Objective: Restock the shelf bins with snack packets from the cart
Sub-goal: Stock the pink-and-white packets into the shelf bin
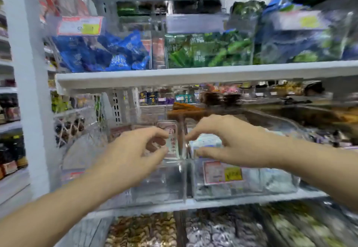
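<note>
My left hand (135,149) pinches a snack packet (172,142) over the clear bin (170,185), which looks mostly unfilled; my right hand (222,142) curls beside it, its hold unclear, so I judge much restocking remains.

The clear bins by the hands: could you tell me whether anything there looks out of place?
Nothing spilled or damaged shows. The left hand pinches a pinkish packet standing on end at the wall between two clear bins; blur hides finer detail.

Price tag (222,173) print unreadable, hold of fingers (155,132) blurred, forearms (58,208) cropped
</note>
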`<state>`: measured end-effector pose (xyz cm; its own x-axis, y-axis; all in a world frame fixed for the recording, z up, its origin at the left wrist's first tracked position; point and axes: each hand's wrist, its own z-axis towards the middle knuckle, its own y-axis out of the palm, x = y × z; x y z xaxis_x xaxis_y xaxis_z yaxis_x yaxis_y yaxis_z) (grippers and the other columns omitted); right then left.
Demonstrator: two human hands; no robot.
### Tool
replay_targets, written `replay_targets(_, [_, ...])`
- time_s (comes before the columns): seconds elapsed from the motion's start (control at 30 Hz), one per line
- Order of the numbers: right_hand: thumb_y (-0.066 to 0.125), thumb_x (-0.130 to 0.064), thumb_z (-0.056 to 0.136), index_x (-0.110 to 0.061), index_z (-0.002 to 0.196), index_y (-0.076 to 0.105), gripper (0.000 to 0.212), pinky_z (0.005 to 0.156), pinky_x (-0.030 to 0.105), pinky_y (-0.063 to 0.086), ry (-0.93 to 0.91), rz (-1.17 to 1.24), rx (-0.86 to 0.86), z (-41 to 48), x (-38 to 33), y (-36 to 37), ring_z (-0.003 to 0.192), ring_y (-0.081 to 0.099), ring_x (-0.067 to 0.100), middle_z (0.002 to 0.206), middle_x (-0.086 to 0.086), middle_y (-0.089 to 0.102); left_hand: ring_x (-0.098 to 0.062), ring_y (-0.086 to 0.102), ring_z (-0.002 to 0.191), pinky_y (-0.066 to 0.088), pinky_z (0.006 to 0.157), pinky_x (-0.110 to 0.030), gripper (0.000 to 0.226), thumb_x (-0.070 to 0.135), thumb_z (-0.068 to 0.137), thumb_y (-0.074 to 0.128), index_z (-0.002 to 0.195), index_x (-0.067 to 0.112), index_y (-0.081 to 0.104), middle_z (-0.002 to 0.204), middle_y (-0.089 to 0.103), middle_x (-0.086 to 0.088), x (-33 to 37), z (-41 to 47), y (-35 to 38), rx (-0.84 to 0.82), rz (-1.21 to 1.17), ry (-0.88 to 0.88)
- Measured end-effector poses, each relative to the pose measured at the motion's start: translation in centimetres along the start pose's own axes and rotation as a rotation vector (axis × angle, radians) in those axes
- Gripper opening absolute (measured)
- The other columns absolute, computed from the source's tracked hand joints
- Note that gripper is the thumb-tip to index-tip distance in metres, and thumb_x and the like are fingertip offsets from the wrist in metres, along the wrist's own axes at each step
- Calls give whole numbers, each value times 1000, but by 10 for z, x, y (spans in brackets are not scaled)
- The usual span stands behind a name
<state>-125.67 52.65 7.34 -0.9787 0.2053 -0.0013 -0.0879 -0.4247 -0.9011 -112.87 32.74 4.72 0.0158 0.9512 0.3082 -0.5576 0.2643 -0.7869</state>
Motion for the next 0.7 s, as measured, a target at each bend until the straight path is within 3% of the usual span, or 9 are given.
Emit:
replay_targets(0.13, [69,-25,92,-23,117,71,25,88,1,32,111,29,-38,-93,-5,-1,103,55,-4,115,-9,69,10,61,91,47,76,-9,12,35,91,65,98,44,61,91,66,28,43,-35,45,-28,-185,138])
replay_targets(0.3, [66,-30,95,-27,119,69,25,80,3,37,329,26,-144,-211,-5,4,92,54,-15,105,-21,63,5,63,88,54,83,-32,14,38,91,61,103,44,64,94,68,25,104,-59,142,-172,-320,218])
replay_targets(0.5, [64,-29,96,-25,126,65,30,87,24,47,584,-46,-309,-333,7,12,100,61,5,113,-10,68,-5,62,89,54,78,-36,21,38,93,57,113,39,66,100,69,16,199,-85,250,-417,-338,377])
replay_targets(0.6, [66,-24,94,-23,122,66,29,75,12,40,681,-58,-370,-384,21,16,92,61,5,107,-8,70,-7,63,87,55,78,-37,35,43,82,49,112,38,66,96,69,15,237,-101,288,-524,-405,385])
replay_targets(0.7, [63,-29,94,-26,122,65,29,72,4,36,796,-74,-472,-427,37,24,92,63,7,106,-9,71,-6,63,87,54,81,-37,27,34,86,54,109,31,68,97,69,13,266,-116,315,-611,-462,472])
